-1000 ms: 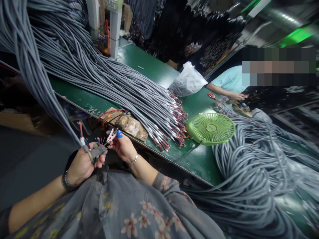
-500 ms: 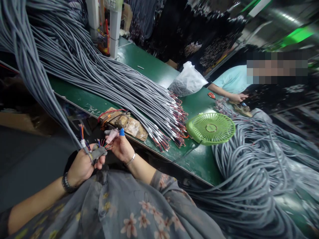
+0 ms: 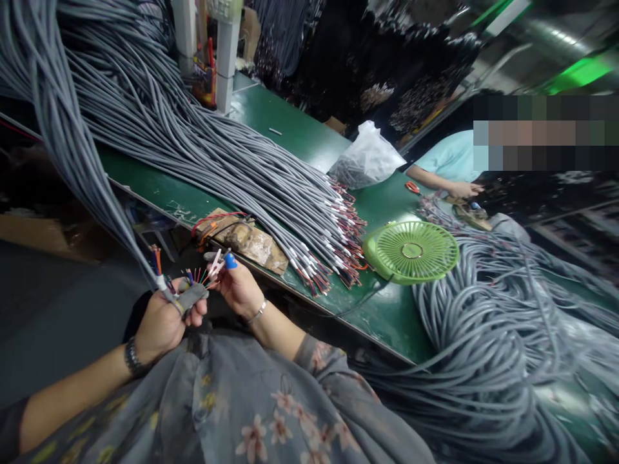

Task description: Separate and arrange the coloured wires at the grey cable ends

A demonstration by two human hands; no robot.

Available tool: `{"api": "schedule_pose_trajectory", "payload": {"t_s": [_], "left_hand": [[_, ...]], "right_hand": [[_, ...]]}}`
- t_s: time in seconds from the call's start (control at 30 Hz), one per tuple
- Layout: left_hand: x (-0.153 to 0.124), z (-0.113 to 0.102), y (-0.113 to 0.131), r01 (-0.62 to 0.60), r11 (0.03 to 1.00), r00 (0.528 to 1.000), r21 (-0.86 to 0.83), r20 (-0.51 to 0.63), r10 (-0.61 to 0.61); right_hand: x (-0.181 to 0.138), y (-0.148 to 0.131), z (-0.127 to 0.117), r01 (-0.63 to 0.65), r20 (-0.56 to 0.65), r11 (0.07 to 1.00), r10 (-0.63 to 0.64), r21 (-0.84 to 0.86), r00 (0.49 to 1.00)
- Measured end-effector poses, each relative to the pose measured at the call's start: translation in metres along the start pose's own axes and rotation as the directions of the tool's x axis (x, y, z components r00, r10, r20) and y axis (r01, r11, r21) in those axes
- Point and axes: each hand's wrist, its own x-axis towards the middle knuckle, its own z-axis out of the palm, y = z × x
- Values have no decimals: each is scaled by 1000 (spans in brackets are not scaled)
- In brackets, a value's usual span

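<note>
My left hand (image 3: 162, 320) is closed round the ends of grey cables (image 3: 72, 154) that hang down from the upper left; stripped coloured wire tips (image 3: 196, 277) fan out above its taped thumb. My right hand (image 3: 238, 287), with a blue cap on one fingertip, is closed on a small pink clip tool (image 3: 215, 263) held against those wire tips. Both hands are over my lap, in front of the green bench's near edge.
A green bench (image 3: 294, 138) carries a broad bundle of grey cables with coloured ends (image 3: 271, 193), a taped brown pad (image 3: 246, 240), a green fan (image 3: 411, 250) and a white plastic bag (image 3: 365, 158). Coiled grey cable (image 3: 483, 341) fills the right. Another person's hands (image 3: 461, 189) work at the far side.
My right hand pulled the clip tool back slightly, then brought it to the wire tips again. My left hand stayed closed on the cable ends.
</note>
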Motion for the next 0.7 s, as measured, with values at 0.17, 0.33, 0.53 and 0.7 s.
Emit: {"api": "schedule_pose_trajectory", "payload": {"t_s": [0.17, 0.33, 0.53, 0.7], "left_hand": [[3, 1, -3, -6, 1000, 1000, 9, 9, 6], [7, -2, -9, -30, 998, 999, 48, 22, 29], [6, -6, -12, -42, 998, 998, 49, 39, 40], [-3, -6, 0, -68, 997, 998, 24, 3, 68]], "right_hand": [[4, -4, 1, -146, 35, 983, 143, 115, 989], [9, -1, 4, -115, -44, 977, 125, 181, 991], [6, 0, 5, -115, -42, 977, 125, 177, 991], [0, -9, 2, -166, 12, 978, 165, 124, 986]]}}
